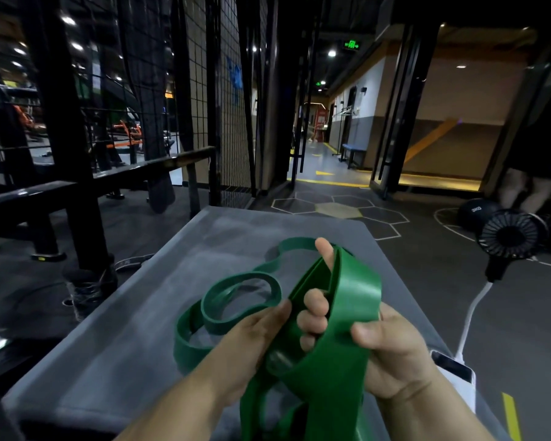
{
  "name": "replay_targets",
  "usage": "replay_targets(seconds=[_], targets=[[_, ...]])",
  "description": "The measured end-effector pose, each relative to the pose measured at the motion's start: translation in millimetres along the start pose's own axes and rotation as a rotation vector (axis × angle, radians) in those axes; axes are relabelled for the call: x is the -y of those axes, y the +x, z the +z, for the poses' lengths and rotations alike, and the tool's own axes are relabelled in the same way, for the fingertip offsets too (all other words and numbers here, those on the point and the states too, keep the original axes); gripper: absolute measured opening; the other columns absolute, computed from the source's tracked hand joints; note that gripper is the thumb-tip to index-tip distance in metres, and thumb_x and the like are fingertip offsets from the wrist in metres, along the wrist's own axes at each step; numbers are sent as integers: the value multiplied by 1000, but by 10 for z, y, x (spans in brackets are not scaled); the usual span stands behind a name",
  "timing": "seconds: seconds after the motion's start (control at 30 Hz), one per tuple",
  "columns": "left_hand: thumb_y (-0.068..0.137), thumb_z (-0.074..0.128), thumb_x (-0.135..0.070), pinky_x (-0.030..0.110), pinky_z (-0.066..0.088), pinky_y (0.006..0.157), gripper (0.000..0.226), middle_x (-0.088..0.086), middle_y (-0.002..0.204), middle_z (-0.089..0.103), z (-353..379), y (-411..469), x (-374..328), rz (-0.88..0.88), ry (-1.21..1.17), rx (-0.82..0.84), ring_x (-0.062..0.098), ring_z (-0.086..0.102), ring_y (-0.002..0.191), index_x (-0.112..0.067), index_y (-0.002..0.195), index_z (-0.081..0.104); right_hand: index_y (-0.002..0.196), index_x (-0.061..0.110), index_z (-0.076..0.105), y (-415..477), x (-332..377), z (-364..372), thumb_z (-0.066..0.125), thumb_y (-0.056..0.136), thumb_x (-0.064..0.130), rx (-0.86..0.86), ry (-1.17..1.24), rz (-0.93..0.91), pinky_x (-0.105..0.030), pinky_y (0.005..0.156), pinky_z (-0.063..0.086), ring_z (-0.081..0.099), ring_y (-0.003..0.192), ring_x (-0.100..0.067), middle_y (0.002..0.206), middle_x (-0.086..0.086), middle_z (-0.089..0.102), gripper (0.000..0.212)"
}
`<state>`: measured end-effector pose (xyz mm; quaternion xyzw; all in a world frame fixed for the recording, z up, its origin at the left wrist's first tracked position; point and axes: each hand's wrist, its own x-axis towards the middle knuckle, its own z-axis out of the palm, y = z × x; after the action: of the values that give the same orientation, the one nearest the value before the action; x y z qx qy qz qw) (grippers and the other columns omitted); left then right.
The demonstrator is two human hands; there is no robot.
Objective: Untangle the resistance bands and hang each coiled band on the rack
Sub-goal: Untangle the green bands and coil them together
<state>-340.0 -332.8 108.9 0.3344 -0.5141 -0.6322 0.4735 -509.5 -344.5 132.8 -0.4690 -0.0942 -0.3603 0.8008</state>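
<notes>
A wide green resistance band (357, 291) is looped between both hands above a grey padded box (134, 329). My left hand (255, 342) grips the band from the left, with several fingers curled through the loop. My right hand (392, 351) pinches the broad outer strip from the right. More green loops (236, 300) of the band lie tangled on the box top to the left and behind. The lower part of the band hangs down out of frame.
A black wire-mesh rack (204, 100) and black metal frames stand beyond the box to the left. A small black fan (511, 237) with a white cable sits at the right, beside a white device (455, 370). A person's legs (528, 186) stand far right near a dark medicine ball (474, 211).
</notes>
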Motion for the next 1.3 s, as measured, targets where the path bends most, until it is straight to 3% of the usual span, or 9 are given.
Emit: replay_targets(seconds=[0.13, 0.27, 0.33, 0.4, 0.53, 0.63, 0.8, 0.93, 1.3], targets=[[82, 48, -55, 27, 53, 82, 50, 6, 93, 76, -64, -10, 0, -27, 46, -75, 15, 71, 90, -17, 92, 77, 155, 5, -5, 29, 122, 56, 43, 96, -1, -29, 17, -65, -39, 89, 39, 50, 97, -27, 107, -17, 54, 76], [100, 39, -39, 0, 44, 70, 30, -25, 83, 70, -190, 10, 74, -62, 254, -135, -13, 62, 83, -33, 104, 68, 151, -7, 0, 9, 291, 90, 39, 102, 14, -146, 38, -82, -44, 102, 33, 50, 103, -28, 104, -13, 55, 66], [92, 54, -52, 12, 47, 90, 24, -14, 102, 72, -262, 96, 184, -48, 308, -128, 2, 63, 106, -38, 93, 73, 151, -9, 3, -6, 293, 90, 46, 100, 13, -151, 13, -79, -53, 109, 28, 49, 112, -33, 106, -13, 54, 71], [68, 64, -77, 30, 45, 102, 47, 1, 110, 73, -317, 121, 241, -15, 379, -121, 18, 63, 113, -36, 87, 76, 151, -9, 3, -9, 283, 87, 47, 96, 5, -129, -3, -100, -56, 109, 29, 51, 112, -35, 108, -14, 52, 73], [91, 65, -37, 25, 48, 97, 25, -4, 109, 73, -269, 145, 200, -123, 540, 14, 13, 66, 108, -22, 110, 69, 151, 4, -3, 35, 425, 72, 40, 93, -2, -163, 33, -164, -40, 93, 42, 55, 91, -23, 107, -12, 52, 73], [90, 67, -30, 20, 46, 99, 30, -14, 116, 69, -264, 115, 165, -268, 732, 140, 3, 62, 109, -34, 119, 61, 148, 11, 9, 2, 611, 37, 45, 90, 1, -294, -16, -254, -34, 88, 43, 54, 84, -19, 101, -8, 57, 68], [91, 63, -36, 24, 40, 105, 38, -18, 134, 52, -313, 43, 148, -358, 755, 53, 4, 51, 121, -30, 128, 54, 140, 6, 35, -64, 629, -28, 71, 65, 4, -396, -87, -411, -28, 76, 49, 52, 72, -12, 90, 2, 57, 83], [95, 61, -30, 27, 53, 89, 12, -10, 99, 74, -237, 23, 70, -178, 685, -86, 9, 69, 92, -27, 102, 69, 135, 9, 42, -79, 608, -28, 78, 52, 8, -472, -192, -503, -28, 76, 50, 53, 71, -12, 90, 2, 56, 90], [94, 60, -16, 44, 54, 89, 9, 3, 98, 74, 79, -151, -304, 32, 585, 5, 22, 70, 93, -14, 101, 66, 135, 17, 39, -14, 485, 320, 43, 67, -11, -544, -408, -439, -34, 74, 51, 55, 72, -17, 86, -5, 61, 74]])
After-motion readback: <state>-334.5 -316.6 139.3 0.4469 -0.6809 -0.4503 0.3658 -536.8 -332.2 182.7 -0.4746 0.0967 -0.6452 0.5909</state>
